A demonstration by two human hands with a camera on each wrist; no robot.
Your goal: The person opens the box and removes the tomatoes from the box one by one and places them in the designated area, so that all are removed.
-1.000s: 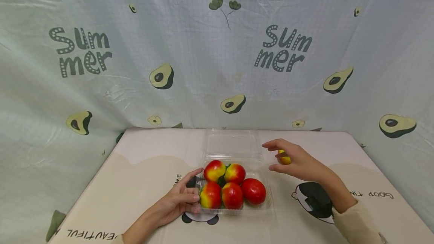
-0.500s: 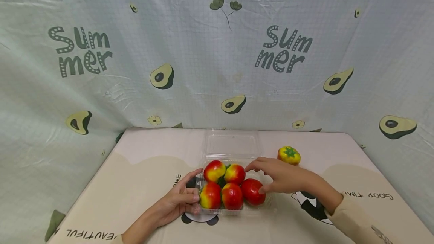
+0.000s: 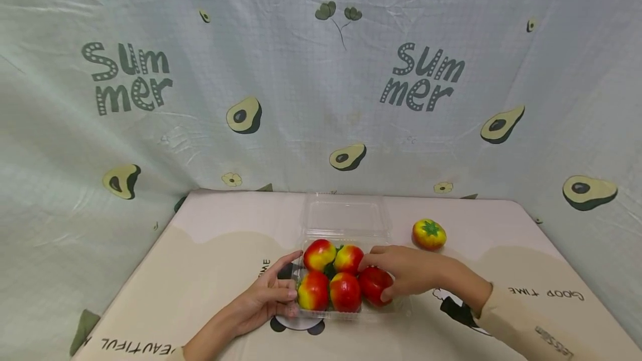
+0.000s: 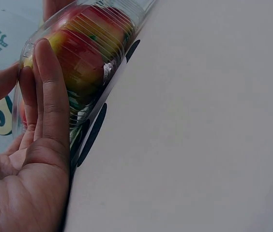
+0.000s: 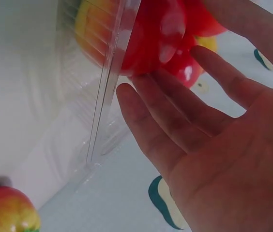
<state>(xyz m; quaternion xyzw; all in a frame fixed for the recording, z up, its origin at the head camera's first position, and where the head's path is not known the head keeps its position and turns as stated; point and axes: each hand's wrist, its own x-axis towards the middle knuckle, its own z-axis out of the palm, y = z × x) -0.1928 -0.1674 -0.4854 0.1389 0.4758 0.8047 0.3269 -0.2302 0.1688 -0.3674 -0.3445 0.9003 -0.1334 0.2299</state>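
A clear plastic clamshell box [image 3: 335,315] stands on the table with its lid [image 3: 346,215] folded back. Several red-and-yellow fruits [image 3: 314,291], tomato-like and glossy, sit in its left and middle part. At the box's left side my left hand [image 3: 258,304] holds the wall, thumb and fingers at the rim; in the left wrist view the fingers [image 4: 53,96] lie along the plastic. My right hand [image 3: 408,269] reaches in at the right end, thumb and fingers round a redder fruit [image 3: 373,284]. The right wrist view shows its fingertips against this red fruit [image 5: 151,38].
Behind the right hand, one more yellow-and-red fruit [image 3: 429,234] with a green leafy top lies on the table. The table [image 3: 215,249] has a printed cover. A curtain [image 3: 281,71] with avocado prints hangs behind and at both sides.
My right hand has moved left from beside the single fruit at the back, into the box's right end, and now grips the redder fruit. The left hand keeps its hold.
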